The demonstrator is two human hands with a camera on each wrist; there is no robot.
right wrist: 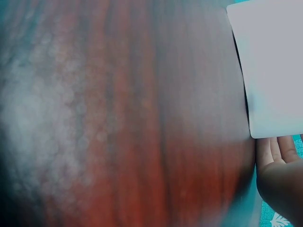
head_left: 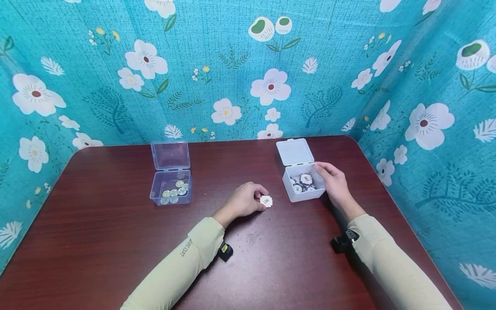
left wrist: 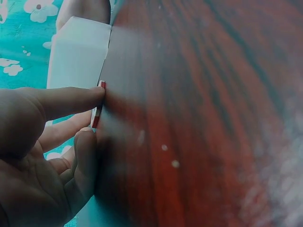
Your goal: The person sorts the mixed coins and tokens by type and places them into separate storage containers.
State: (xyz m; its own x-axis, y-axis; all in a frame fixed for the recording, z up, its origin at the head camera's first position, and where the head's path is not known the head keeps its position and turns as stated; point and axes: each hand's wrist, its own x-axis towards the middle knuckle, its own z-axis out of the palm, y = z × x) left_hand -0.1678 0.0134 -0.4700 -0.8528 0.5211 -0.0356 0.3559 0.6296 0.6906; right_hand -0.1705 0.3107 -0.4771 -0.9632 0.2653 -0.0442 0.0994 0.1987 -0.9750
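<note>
A white poker chip (head_left: 266, 201) marked with a number lies at table level in the middle. My left hand (head_left: 246, 200) has thumb and fingertips at its edges, pinching it; the left wrist view shows the chip (left wrist: 98, 105) edge-on with red on its rim. To the right, an open white plastic box (head_left: 306, 196) holds several similar chips (head_left: 306, 179). My right hand (head_left: 334, 183) grips the right wall of that box, thumb over the rim. In the right wrist view, fingers (right wrist: 286, 149) show beside the box wall (right wrist: 274, 71), partly hidden by it.
On the left stands a clear purplish box (head_left: 156, 189) with its lid raised, holding several silvery coins (head_left: 173, 193). Both boxes stand on a dark red-brown wooden table (head_left: 97, 241). A teal floral curtain (head_left: 217, 56) borders the back and sides.
</note>
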